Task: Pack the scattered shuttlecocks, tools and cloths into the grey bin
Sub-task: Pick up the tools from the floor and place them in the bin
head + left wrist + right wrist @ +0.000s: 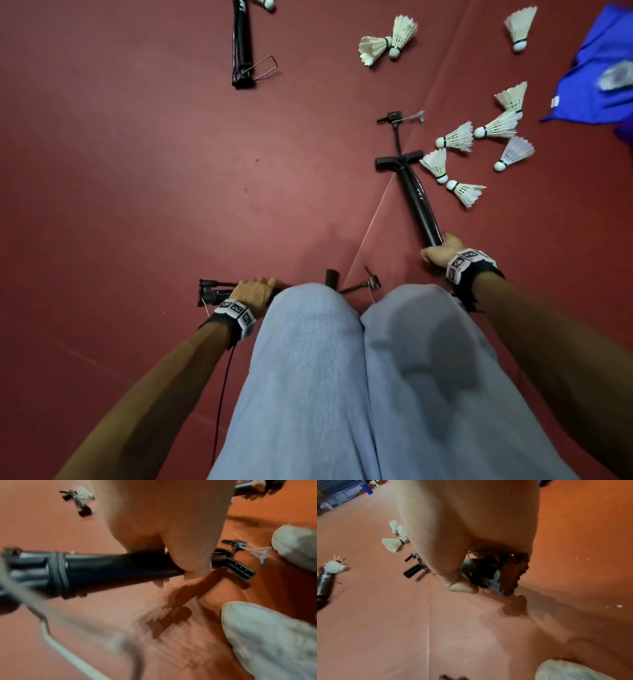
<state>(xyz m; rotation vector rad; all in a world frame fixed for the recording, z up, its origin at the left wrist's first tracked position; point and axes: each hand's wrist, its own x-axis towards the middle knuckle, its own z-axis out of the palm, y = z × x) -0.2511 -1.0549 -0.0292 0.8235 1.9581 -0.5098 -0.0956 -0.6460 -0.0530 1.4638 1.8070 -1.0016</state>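
Three black hand pumps lie on the red floor mat. My left hand point(255, 291) grips the barrel of the near pump point(214, 292) by my left knee; in the left wrist view the fingers point(187, 555) wrap that barrel point(106, 572). My right hand point(442, 251) grips the base end of the second pump point(416, 197), whose T-handle points away from me. The third pump point(241, 44) lies far off at the top. Several white shuttlecocks point(459, 138) are scattered right of the second pump. A blue cloth point(599, 68) lies at the far right. No grey bin is in view.
My knees in light blue trousers point(342, 377) fill the lower middle. A seam in the mat point(370, 233) runs diagonally between the pumps. White shoes point(274, 635) stand close to the left hand. Shelving point(339, 494) shows far off in the right wrist view.
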